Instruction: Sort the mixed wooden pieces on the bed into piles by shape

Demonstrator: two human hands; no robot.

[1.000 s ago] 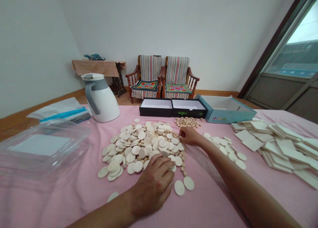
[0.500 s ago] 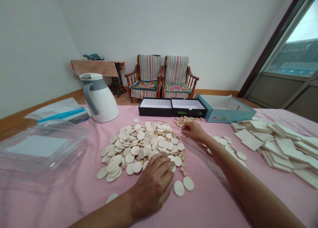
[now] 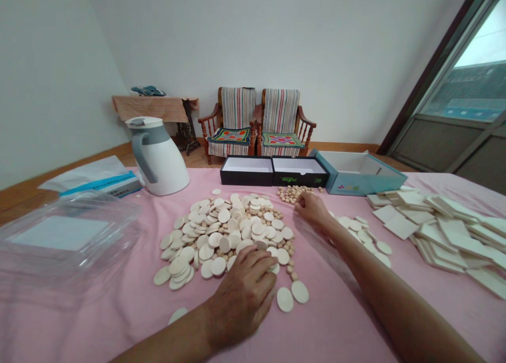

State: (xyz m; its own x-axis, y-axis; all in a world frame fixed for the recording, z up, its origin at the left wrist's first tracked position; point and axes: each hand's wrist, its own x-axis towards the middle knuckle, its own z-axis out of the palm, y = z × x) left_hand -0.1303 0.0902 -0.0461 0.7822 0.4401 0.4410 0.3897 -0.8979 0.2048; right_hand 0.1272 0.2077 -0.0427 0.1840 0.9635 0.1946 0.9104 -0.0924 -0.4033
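My left hand [image 3: 244, 292] lies palm down on the near edge of a heap of pale wooden discs [image 3: 225, 242], its fingers spread over them. Small round wooden beads [image 3: 290, 194] form a little cluster beyond the heap, and a few more are scattered along its right side. My right hand [image 3: 312, 209] is bunched at the fingertips just right of that cluster, above a smaller scatter of discs [image 3: 359, 231]. Whatever its fingers may hold is hidden.
Thin square wooden tiles [image 3: 435, 231] lie heaped on the pink cloth [image 3: 336, 300] at right. A clear plastic tub [image 3: 67, 242] stands at left, a white jug [image 3: 158, 160] behind it. Black open boxes [image 3: 247, 170] and a blue box [image 3: 358, 173] line the far side.
My right hand has slid a little to the right, past the bead cluster. My left hand stays on the discs, and the view has shifted only slightly.
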